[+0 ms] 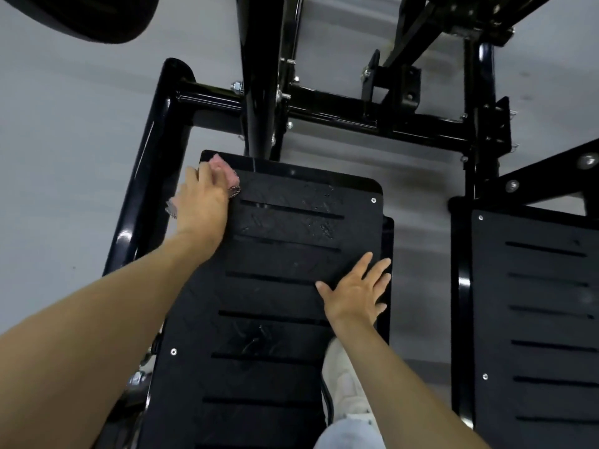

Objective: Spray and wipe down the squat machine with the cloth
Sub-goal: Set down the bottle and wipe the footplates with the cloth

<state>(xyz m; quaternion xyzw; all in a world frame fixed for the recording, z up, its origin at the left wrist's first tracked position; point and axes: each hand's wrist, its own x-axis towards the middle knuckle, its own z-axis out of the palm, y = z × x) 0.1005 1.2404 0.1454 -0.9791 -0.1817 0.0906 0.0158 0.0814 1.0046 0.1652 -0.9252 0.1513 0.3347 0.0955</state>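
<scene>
Wiping is going on at the squat machine (327, 113): the left hand (202, 202) is clutching the pink cloth (223, 171) and pressing it onto the far left corner of the left footplate (275, 286). The right hand (353, 293), fingers spread flat and holding nothing, is bracing on that plate's right edge. Wet streaks (319, 202) are glistening across the plate's far half, so spraying seems done there, while the second footplate (534, 303) to its right is probably still waiting; no bottle or other container is showing.
</scene>
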